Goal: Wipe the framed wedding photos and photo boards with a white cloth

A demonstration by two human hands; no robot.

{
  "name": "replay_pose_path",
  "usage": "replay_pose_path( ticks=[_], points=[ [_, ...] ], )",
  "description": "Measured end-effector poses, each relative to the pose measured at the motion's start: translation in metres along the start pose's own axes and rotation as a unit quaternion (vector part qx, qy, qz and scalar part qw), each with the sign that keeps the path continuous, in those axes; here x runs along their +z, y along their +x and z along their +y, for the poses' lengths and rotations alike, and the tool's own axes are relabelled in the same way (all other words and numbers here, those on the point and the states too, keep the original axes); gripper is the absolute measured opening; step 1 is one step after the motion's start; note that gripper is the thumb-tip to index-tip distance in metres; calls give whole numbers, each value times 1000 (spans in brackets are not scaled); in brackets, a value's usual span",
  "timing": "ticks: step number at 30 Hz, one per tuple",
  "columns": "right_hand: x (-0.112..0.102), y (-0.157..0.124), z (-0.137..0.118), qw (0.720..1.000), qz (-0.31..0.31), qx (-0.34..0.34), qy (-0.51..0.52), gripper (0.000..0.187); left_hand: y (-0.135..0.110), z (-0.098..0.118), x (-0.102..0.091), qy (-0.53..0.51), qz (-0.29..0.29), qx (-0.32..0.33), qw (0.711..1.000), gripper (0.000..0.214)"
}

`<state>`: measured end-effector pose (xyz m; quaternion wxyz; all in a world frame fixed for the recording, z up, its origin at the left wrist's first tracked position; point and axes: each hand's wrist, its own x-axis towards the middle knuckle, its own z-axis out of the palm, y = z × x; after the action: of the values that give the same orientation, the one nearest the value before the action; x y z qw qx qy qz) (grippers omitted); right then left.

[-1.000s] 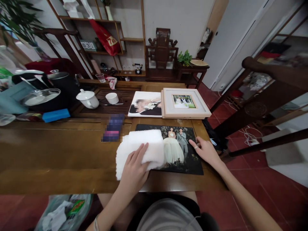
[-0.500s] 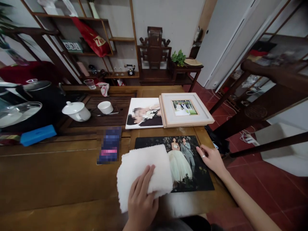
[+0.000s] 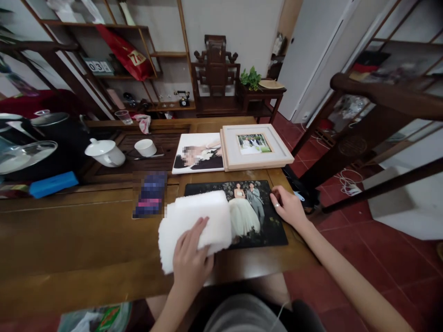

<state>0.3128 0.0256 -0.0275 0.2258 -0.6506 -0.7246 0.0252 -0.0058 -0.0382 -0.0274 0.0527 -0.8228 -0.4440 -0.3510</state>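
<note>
A folded white towel [image 3: 207, 206] covers the left part of a dark photo panel [image 3: 268, 226], which lies flat on the wooden table and shows a couple in wedding clothes. My left hand [image 3: 192, 251] presses onto the towel, its fingers together and bearing on the cloth. At the panel's upper right edge is my right hand [image 3: 289, 207], wearing a ring, with curled fingers gripping the border. Behind the panel lie a white-edged photo board [image 3: 207, 161] and a pale wooden picture frame [image 3: 280, 146] with a small photo inside, which rests on something of similar colour.
Left of the towel lies a blurred dark blue item [image 3: 150, 196]. Farther left stand a lidded white tea bowl [image 3: 105, 152], a small white cup [image 3: 145, 148], a blue box [image 3: 54, 184] and dark pots. A dark wooden chair [image 3: 349, 143] stands at the right, past the table edge.
The view has tilted down a little, so my lap and a bin below the table show now. Both hands keep their places on the towel and the panel's edge.
</note>
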Motion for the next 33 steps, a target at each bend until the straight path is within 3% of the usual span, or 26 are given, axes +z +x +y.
replay_pose_path(
  ticks=[7, 10, 14, 17, 23, 28, 33],
  points=[
    [2, 6, 1, 997, -6, -1, 79, 33, -2, -1, 0, 45, -9, -1, 999, 13],
    [9, 25, 4, 997, -11, 6, 81, 36, -3, -2, 0, 58, -25, -14, 998, 16],
    [21, 55, 0, 996, -25, 27, 82, 24, -2, -1, -1, 64, -27, -22, 997, 18],
    [28, 63, -5, 995, -12, 40, 92, 28, -2, 0, -2, 63, -31, -27, 997, 16],
    [24, 31, -9, 993, 7, 10, 120, 40, -2, 2, -1, 55, -14, -32, 998, 15],
    [15, -10, -17, 983, -17, -105, 153, 40, -1, 3, -1, 38, -13, -41, 998, 14],
    [11, -13, -23, 979, -9, -127, 157, 36, 0, 5, -2, 41, -32, -53, 997, 14]
  ],
)
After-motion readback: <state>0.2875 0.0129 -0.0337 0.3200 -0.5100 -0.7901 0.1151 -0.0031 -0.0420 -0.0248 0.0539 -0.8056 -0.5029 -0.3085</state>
